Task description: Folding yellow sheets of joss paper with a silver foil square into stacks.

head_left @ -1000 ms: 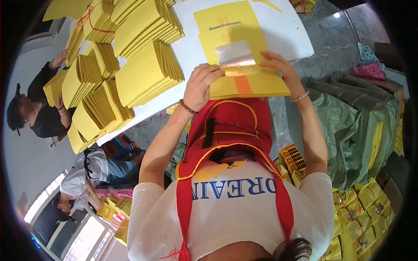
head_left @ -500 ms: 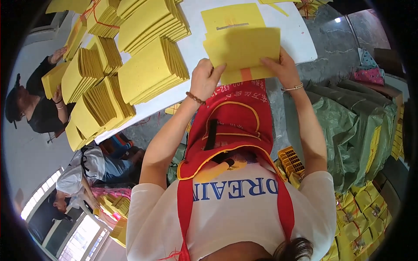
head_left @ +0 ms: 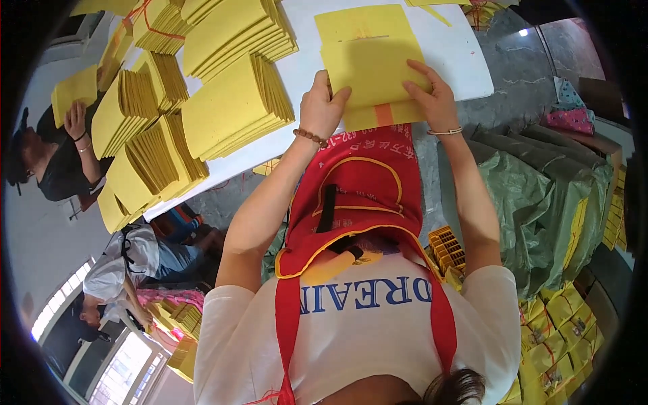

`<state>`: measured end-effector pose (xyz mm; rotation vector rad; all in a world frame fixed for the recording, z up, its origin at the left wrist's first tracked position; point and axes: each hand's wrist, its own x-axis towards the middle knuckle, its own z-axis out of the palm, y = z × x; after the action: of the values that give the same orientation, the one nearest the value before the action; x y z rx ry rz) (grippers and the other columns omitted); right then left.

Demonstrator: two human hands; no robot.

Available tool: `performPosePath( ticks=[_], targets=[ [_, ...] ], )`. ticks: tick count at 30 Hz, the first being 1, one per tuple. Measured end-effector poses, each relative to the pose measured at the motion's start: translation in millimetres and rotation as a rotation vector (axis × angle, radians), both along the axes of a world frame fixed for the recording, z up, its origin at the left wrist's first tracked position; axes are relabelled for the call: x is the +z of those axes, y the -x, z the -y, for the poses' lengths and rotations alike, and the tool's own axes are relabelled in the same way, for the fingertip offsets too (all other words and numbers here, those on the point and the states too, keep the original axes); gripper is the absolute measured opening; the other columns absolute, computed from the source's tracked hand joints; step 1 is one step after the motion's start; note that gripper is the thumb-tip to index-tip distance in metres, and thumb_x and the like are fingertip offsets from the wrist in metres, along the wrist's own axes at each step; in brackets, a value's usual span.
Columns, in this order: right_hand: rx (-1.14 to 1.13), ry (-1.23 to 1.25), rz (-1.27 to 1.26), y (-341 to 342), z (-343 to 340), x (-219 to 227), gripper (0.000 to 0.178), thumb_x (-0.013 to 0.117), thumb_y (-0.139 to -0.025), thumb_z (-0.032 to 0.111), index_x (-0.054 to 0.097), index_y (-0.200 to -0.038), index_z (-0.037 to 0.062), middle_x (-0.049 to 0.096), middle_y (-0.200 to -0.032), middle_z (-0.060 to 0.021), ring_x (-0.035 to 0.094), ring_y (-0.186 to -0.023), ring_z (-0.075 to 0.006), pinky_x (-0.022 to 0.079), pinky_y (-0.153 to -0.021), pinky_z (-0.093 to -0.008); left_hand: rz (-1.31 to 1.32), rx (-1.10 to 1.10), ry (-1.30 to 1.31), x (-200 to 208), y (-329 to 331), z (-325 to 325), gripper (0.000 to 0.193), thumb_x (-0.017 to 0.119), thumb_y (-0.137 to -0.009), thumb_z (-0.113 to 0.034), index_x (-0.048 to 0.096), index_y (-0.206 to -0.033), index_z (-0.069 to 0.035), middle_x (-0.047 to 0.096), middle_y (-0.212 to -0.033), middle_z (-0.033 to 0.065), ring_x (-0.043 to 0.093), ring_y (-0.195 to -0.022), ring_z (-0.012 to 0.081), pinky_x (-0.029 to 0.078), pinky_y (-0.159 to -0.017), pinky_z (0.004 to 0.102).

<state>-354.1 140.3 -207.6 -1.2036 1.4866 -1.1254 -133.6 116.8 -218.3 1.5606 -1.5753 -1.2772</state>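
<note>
Yellow folder [head_left: 370,61]: lay on white table [head_left: 466,64], upper centre of frame. Left hand [head_left: 322,104]: set at left edge, fingers partly curled, thumb over face; could not tell whether gripping. Right hand [head_left: 434,96]: placed on right side, fingers loosely spread, gripping nothing. Versus half a second earlier: lowered raised flap [head_left: 374,77] flat, mostly covered grey strip [head_left: 363,38], shifted right fingers onto face.

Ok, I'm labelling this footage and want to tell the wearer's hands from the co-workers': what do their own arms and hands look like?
The left hand wears a brown beaded bracelet; the right hand wears a thin, pale bracelet. Neither is gloved. The sleeves are short and white.
</note>
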Motion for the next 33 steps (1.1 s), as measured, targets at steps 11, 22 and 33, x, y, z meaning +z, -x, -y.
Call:
performPosePath(
  ticks=[11, 22, 33],
  targets=[
    [0.004, -0.030, 0.003, -0.6, 2.6, -2.1, 0.037, 0.064, -0.078, 0.012, 0.056, -0.115, 0.0060, 0.062, -0.098, -0.0066, 0.057, -0.082, -0.0096, 0.047, -0.071, -0.0232, -0.097, -0.017, 0.035, 15.3, 3.0, -2.2, 0.067, 0.057, -0.080, -0.014, 0.018, -0.133, -0.002, 0.063, -0.081, 0.0190, 0.063, -0.072, 0.0309, 0.048, -0.063, 0.0372],
    [-0.019, -0.059, -0.127, -1.8, 2.1, -7.6, 0.036, 0.063, -0.079, 0.011, 0.057, -0.113, 0.0046, 0.060, -0.102, -0.0049, 0.054, -0.089, -0.0090, 0.044, -0.077, -0.0220, -0.019, -0.029, 0.051, 8.0, 2.4, 1.7, 0.070, 0.056, -0.079, -0.016, 0.016, -0.135, -0.003, 0.063, -0.082, 0.0207, 0.063, -0.075, 0.0339, 0.049, -0.065, 0.0385],
    [-0.040, -0.051, -0.103, -2.3, 2.6, -11.0, 0.038, 0.065, -0.075, 0.019, 0.059, -0.111, 0.0091, 0.064, -0.092, -0.0095, 0.060, -0.078, -0.0143, 0.047, -0.069, -0.0264, -0.018, 0.045, -0.039, 18.2, 1.8, -4.8, 0.073, 0.062, -0.077, -0.014, 0.018, -0.134, -0.003, 0.057, -0.065, 0.0091, 0.057, -0.058, 0.0196, 0.045, -0.054, 0.0308]
  ],
)
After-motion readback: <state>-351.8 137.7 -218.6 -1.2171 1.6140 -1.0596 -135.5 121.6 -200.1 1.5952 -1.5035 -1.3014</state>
